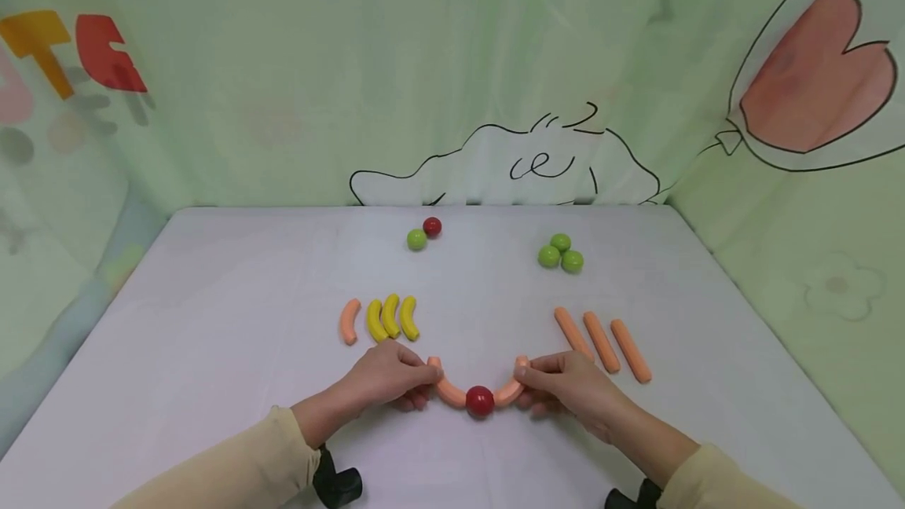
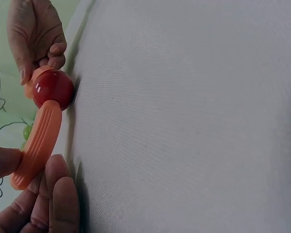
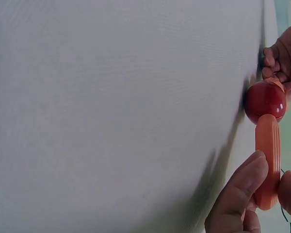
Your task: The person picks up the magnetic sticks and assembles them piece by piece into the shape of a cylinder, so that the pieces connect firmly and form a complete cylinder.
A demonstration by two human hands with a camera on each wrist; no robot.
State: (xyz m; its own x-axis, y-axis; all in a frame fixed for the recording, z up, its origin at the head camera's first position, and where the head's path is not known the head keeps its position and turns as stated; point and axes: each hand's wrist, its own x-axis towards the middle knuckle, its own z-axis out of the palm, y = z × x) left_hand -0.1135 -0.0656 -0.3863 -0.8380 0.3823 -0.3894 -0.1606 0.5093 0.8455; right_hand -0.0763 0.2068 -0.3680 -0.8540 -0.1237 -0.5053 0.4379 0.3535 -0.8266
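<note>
A red ball (image 1: 480,401) sits between two curved orange pieces, whose inner ends meet it to form a U shape. My left hand (image 1: 396,375) pinches the left curved orange piece (image 1: 449,393) near its outer end, thumb on one side and fingers on the other. With thumb and fingers, my right hand (image 1: 576,391) pinches the right curved orange piece (image 1: 511,391). In the left wrist view the ridged orange piece (image 2: 41,143) touches the red ball (image 2: 54,89). The right wrist view shows the other ridged piece (image 3: 267,162) against the ball too.
Left of centre lie a loose curved orange piece (image 1: 349,321) and several yellow curved pieces (image 1: 390,316). Three straight orange sticks (image 1: 601,342) lie at right. Farther back are a green ball (image 1: 416,239) beside a red ball (image 1: 432,227), and three green balls (image 1: 549,256). A curtain hangs behind the table.
</note>
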